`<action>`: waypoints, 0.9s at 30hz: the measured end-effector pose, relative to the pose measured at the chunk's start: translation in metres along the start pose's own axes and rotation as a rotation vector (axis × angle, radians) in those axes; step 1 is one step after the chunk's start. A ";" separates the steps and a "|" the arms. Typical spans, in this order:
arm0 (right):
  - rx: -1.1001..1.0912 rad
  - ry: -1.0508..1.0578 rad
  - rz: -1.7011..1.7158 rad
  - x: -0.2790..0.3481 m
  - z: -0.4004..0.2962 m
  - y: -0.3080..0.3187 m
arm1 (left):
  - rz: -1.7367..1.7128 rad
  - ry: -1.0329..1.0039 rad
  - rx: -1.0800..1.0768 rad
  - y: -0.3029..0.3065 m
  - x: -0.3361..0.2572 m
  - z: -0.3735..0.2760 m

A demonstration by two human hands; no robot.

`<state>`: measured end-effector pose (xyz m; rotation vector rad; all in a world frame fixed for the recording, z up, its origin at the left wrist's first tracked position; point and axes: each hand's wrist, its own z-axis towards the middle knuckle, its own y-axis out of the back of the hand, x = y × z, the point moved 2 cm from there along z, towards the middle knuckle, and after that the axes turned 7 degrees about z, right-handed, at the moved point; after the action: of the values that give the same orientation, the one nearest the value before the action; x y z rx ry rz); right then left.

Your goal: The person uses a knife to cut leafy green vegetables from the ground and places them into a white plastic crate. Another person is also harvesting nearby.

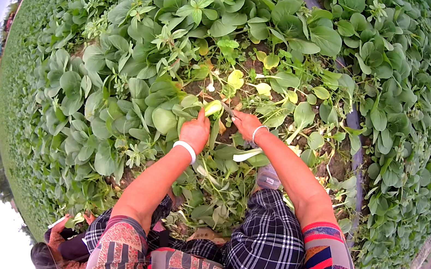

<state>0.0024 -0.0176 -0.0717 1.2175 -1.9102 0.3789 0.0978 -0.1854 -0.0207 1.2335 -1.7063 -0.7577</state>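
My left hand (195,132) grips a leafy green, apparently bok choy (214,108), whose pale stalk end points toward my right hand. Its leaves spread left among the standing plants, so where it ends is unclear. My right hand (247,126) is closed on a knife (227,109), the dark blade reaching close to that pale stalk base. Below the right wrist, a loose leaf with a thick white stalk (247,154) lies over the litter. Another detached leaf (303,116) rests on the soil to the right.
Dense leafy plants (110,119) stand to the left and ahead. A dark flat hose (355,125) runs along the right, before another planted strip (397,131). Yellowed leaves (235,79) and weeds litter the soil. At lower left, a co-worker (59,244) holds a green vegetable (74,220).
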 end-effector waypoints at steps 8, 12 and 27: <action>-0.052 -0.012 0.038 -0.034 -0.059 0.015 | -0.200 -0.080 -0.183 0.006 0.000 -0.041; -0.099 0.101 0.469 -0.011 -0.060 0.021 | -0.296 -0.136 -0.222 0.039 -0.011 -0.065; 0.243 0.025 0.855 0.026 -0.073 -0.017 | -0.337 -0.071 -0.295 0.106 -0.022 -0.070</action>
<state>0.0468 0.0038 -0.0095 0.4582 -2.3350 1.0844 0.1199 -0.1293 0.0936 1.3102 -1.3924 -1.2202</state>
